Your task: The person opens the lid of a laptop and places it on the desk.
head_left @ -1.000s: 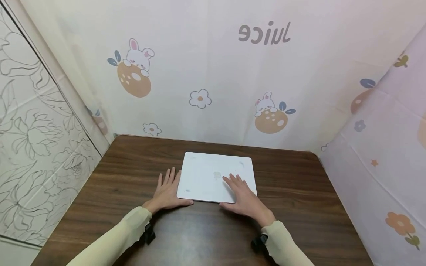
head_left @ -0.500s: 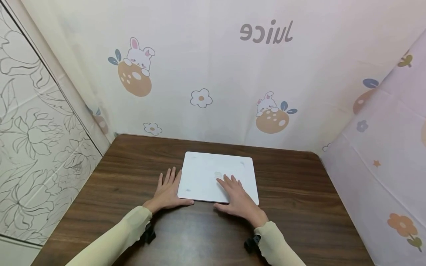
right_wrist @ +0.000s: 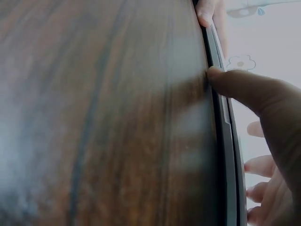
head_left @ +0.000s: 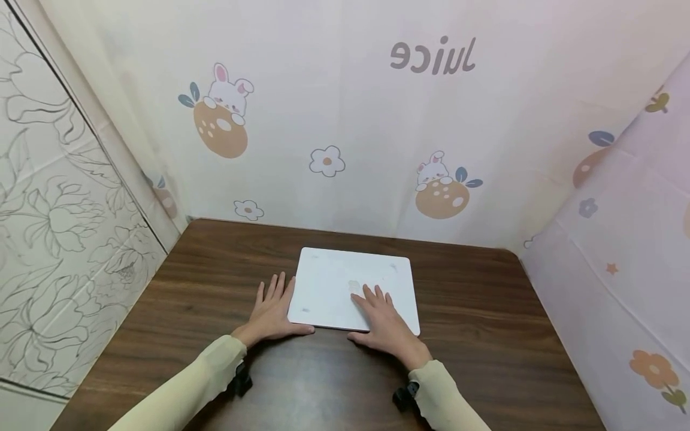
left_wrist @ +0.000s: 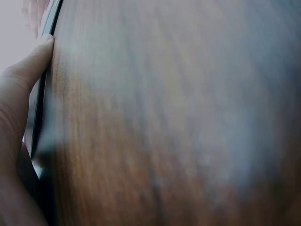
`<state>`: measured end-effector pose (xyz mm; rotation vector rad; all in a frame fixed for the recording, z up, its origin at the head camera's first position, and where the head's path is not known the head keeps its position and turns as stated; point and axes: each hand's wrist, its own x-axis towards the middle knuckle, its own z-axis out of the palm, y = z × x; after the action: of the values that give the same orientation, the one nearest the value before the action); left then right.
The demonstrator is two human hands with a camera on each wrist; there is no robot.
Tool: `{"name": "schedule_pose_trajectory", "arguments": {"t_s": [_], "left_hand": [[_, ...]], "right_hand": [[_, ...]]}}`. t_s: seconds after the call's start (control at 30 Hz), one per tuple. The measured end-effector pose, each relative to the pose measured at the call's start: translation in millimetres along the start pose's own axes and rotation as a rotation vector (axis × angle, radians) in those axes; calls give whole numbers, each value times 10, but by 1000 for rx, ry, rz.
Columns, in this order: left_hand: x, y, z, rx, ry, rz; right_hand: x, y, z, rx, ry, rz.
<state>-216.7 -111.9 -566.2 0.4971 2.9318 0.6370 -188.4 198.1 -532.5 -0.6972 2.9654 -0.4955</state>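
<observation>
beneath the right hand, white laptop, left hand alongside

Dark wood table; pale rabbit-print cloth behind.

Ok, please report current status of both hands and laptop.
Left hand spread at near left corner. Right hand covers part of lid, thumb at front edge. Laptop closed, flat on table.

Laptop partly hidden by right hand, logo blurred, sleeves cropped
</observation>
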Motion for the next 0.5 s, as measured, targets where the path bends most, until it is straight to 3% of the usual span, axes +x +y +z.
{"name": "schedule_pose_trajectory", "arguments": {"t_s": [0.5], "left_hand": [[-16,-2,-17,-17,-4,0]], "right_hand": [[-10,43,-43,-98,162,-104]]}}
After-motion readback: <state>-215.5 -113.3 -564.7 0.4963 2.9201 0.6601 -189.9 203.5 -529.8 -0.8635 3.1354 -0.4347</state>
